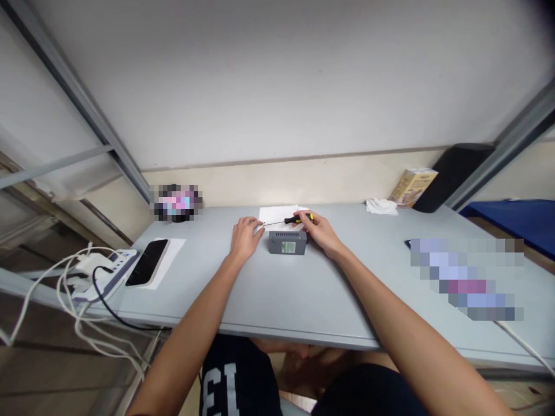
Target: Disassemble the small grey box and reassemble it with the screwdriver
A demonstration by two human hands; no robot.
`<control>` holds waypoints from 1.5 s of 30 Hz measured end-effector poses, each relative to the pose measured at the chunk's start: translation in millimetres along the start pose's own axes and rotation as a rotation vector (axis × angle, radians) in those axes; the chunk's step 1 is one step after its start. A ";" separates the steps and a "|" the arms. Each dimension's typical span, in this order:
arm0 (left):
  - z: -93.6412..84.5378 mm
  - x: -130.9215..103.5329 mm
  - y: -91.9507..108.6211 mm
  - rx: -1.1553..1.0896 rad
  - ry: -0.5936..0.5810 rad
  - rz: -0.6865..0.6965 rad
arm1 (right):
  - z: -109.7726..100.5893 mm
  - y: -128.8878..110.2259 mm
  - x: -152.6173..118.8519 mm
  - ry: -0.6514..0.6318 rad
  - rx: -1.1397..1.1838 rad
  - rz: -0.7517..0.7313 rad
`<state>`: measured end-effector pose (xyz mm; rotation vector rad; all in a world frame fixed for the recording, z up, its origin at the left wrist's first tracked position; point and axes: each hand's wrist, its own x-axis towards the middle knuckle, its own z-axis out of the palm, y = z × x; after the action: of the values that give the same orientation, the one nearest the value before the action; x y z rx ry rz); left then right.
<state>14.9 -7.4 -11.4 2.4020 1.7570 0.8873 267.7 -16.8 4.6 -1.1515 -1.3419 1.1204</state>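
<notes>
My right hand (321, 231) grips a black-and-yellow screwdriver (293, 219) by its handle. The thin shaft points left across a white sheet of paper (277, 214). Beside the screwdriver's tip is my left hand (246, 237), resting on the table with thumb and fingers apart. A tiny dark speck shows at the tip, too small to name. In front of the paper, between both hands, a dark grey metal box (281, 245) stands upright, with vent slots on top and a pale green label on its near side. My right fingers partly hide its right end.
On the left lie a phone (148, 263) and a white power strip (121, 266) with tangled cables. A yellow carton (414, 186), crumpled tissue (381, 206) and a black cylinder (453, 173) stand back right. Two blurred-out objects occupy the back left and right side.
</notes>
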 end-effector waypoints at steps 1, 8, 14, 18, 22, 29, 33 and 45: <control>0.3 0.2 -0.5 -0.004 0.002 0.007 | 0.0 -0.9 -0.1 -0.007 0.004 0.001; -1.0 2.3 -0.4 -0.041 0.027 0.032 | 1.4 -3.2 0.0 -0.013 0.025 -0.004; -1.8 3.1 0.9 -0.116 0.042 0.109 | 0.0 -2.3 1.6 0.008 0.052 -0.022; -3.5 4.3 5.0 -0.227 0.098 0.154 | -1.2 -3.6 3.7 0.076 0.127 -0.076; -6.5 4.8 9.5 -0.300 0.191 0.195 | -2.5 -7.2 4.7 0.095 0.192 -0.119; -12.1 3.6 14.3 -0.338 0.309 0.221 | -4.0 -13.3 3.5 0.120 0.200 -0.112; -14.6 1.7 17.9 -0.331 0.258 0.215 | -4.8 -13.0 3.6 0.122 0.253 -0.131; -19.2 -2.8 23.6 -0.362 0.378 0.275 | -3.0 -24.0 -1.0 0.154 0.268 -0.112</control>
<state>25.9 -24.0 11.8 2.3704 1.2131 1.6249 269.2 -20.5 28.5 -0.9353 -1.0872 1.0716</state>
